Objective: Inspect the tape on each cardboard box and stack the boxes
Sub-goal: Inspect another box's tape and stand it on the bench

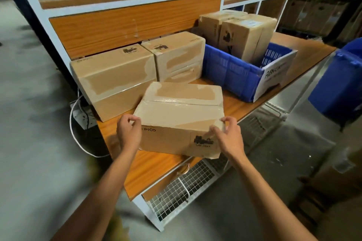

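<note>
A taped cardboard box point(179, 115) lies on the wooden table point(148, 164), its near edge toward me. My left hand point(128, 133) grips its near-left corner with curled fingers. At the near-right corner, my right hand point(228, 135) holds the box with thumb and fingers over the top edge. Clear tape runs along the top seam. Behind it, two more taped boxes stand on the table: a large one point(113, 76) at the left and a smaller one point(176, 55) beside it.
A blue plastic crate point(235, 76) with a paper label sits at the right and holds two upright boxes point(248, 35). Wooden shelves rise behind. Another blue bin point(338, 84) stands off the table's right edge. A white cable point(78, 123) hangs at the left.
</note>
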Demonstrator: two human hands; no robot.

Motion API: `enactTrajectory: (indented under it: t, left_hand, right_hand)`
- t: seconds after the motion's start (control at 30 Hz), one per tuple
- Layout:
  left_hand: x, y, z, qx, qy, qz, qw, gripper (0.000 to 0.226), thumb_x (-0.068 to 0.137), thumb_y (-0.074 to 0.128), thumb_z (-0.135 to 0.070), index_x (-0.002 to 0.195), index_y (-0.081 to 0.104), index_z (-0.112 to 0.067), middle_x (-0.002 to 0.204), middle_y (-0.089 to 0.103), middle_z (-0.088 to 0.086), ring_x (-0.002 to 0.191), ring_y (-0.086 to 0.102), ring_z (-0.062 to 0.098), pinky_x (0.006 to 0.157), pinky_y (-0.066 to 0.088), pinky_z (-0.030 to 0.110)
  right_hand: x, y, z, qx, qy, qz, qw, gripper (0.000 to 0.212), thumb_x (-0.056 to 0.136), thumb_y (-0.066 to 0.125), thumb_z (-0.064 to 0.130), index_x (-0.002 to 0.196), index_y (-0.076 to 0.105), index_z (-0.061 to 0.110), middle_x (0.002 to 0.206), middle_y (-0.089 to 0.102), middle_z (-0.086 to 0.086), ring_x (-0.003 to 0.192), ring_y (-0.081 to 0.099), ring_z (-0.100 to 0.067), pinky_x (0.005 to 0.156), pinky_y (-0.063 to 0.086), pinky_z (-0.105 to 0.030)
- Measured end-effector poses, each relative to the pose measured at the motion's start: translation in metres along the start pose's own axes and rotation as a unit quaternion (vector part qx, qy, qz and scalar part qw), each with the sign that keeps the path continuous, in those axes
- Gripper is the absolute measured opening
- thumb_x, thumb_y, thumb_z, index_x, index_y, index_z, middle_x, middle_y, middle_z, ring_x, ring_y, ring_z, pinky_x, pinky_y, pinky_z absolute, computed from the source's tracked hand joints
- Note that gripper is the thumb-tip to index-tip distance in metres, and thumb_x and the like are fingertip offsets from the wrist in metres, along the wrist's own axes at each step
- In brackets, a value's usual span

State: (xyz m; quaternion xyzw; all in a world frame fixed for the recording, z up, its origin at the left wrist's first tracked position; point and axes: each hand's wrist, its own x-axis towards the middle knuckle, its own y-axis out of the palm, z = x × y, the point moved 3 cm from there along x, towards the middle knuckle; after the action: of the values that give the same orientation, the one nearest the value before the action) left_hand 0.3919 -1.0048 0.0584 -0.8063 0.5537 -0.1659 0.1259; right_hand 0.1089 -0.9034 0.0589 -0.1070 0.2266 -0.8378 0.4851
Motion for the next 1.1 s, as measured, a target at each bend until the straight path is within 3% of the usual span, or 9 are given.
enactTrajectory:
  t: [0.17, 0.23, 0.3, 0.37, 0.43, 0.6, 0.77, 0.93, 1.1]
  left_hand:
    - [0.038, -0.005, -0.017, 0.106, 0.153, 0.052, 0.981, 0.009, 0.092, 0.064, -0.009, 0.092, 0.062, -0.018, 0.106, 0.054, 0.000, 0.095, 0.054, 0.014, 0.069, 0.035, 0.011]
    - [0.054, -0.002, -0.021, 0.121, 0.211, 0.110, 0.964, 0.011, 0.092, 0.065, -0.009, 0.094, 0.064, -0.020, 0.107, 0.053, -0.003, 0.098, 0.054, 0.014, 0.077, 0.042, 0.018]
    - [0.067, 0.005, -0.021, 0.122, 0.250, 0.197, 0.940, 0.016, 0.093, 0.067, -0.016, 0.109, 0.065, -0.019, 0.116, 0.052, -0.004, 0.105, 0.054, 0.011, 0.091, 0.046, 0.028]
    - [0.077, 0.013, -0.020, 0.121, 0.250, 0.317, 0.907, 0.039, 0.098, 0.061, -0.029, 0.135, 0.054, -0.021, 0.138, 0.045, -0.003, 0.124, 0.047, 0.010, 0.105, 0.039, 0.030]
    - [0.085, 0.020, -0.021, 0.164, 0.261, 0.414, 0.856, 0.056, 0.102, 0.048, -0.040, 0.154, 0.031, -0.024, 0.159, 0.024, -0.006, 0.145, 0.025, 0.011, 0.118, 0.021, 0.029]
    - [0.111, 0.037, -0.026, 0.320, 0.303, 0.514, 0.736, 0.088, 0.097, 0.049, -0.057, 0.159, -0.006, -0.027, 0.165, -0.018, -0.003, 0.152, -0.016, 0.012, 0.121, -0.005, 0.031]
    - [0.143, 0.050, -0.040, 0.371, 0.309, 0.547, 0.683, 0.118, 0.078, 0.070, -0.066, 0.160, -0.003, -0.024, 0.166, -0.016, 0.000, 0.153, -0.013, 0.016, 0.125, 0.000, 0.037]
    - [0.146, 0.072, -0.055, 0.518, 0.324, 0.531, 0.587, 0.121, 0.074, 0.067, -0.074, 0.160, -0.003, -0.025, 0.167, -0.014, 0.004, 0.154, -0.007, 0.026, 0.124, 0.009, 0.048]
    - [0.137, 0.093, -0.080, 0.520, 0.306, 0.540, 0.587, 0.112, 0.060, 0.088, -0.057, 0.152, 0.032, -0.025, 0.154, 0.035, 0.007, 0.135, 0.040, 0.032, 0.105, 0.043, 0.045]
  right_hand:
    - [0.016, 0.015, 0.031, -0.228, -0.053, -0.054, 0.971, 0.044, 0.091, 0.065, 0.050, 0.126, 0.055, 0.024, 0.138, 0.041, -0.009, 0.131, 0.039, -0.027, 0.101, 0.046, -0.044]
    - [0.017, 0.025, 0.047, -0.285, -0.097, -0.066, 0.951, 0.042, 0.092, 0.065, 0.043, 0.127, 0.058, 0.022, 0.156, 0.033, -0.013, 0.144, 0.030, -0.032, 0.113, 0.035, -0.048]
    - [0.020, 0.039, 0.064, -0.293, -0.140, -0.015, 0.946, 0.040, 0.093, 0.064, 0.037, 0.129, 0.060, 0.021, 0.156, 0.036, -0.009, 0.139, 0.041, -0.026, 0.108, 0.040, -0.037]
    - [0.024, 0.054, 0.082, -0.284, -0.165, 0.075, 0.941, 0.039, 0.095, 0.061, 0.033, 0.132, 0.060, 0.022, 0.151, 0.043, -0.002, 0.128, 0.050, -0.019, 0.096, 0.042, -0.028]
    - [0.027, 0.067, 0.099, -0.295, -0.175, 0.133, 0.930, 0.043, 0.095, 0.062, 0.033, 0.136, 0.058, 0.024, 0.154, 0.042, 0.001, 0.132, 0.048, -0.017, 0.103, 0.040, -0.030]
    - [0.044, 0.084, 0.126, -0.347, -0.123, 0.193, 0.909, 0.055, 0.090, 0.070, 0.029, 0.142, 0.052, 0.028, 0.148, 0.050, 0.003, 0.130, 0.050, -0.018, 0.107, 0.041, -0.034]
    - [0.069, 0.102, 0.141, -0.394, -0.076, 0.261, 0.878, 0.087, 0.077, 0.085, 0.034, 0.152, 0.040, 0.027, 0.151, 0.047, 0.002, 0.135, 0.046, -0.023, 0.108, 0.039, -0.038]
    - [0.088, 0.116, 0.146, -0.473, -0.055, 0.321, 0.819, 0.077, 0.075, 0.085, 0.042, 0.143, 0.053, 0.023, 0.136, 0.057, 0.001, 0.121, 0.051, -0.022, 0.101, 0.045, -0.036]
    - [0.101, 0.121, 0.163, -0.502, -0.078, 0.286, 0.813, 0.072, 0.074, 0.087, 0.035, 0.138, 0.057, 0.022, 0.131, 0.061, -0.001, 0.117, 0.054, -0.022, 0.100, 0.046, -0.038]
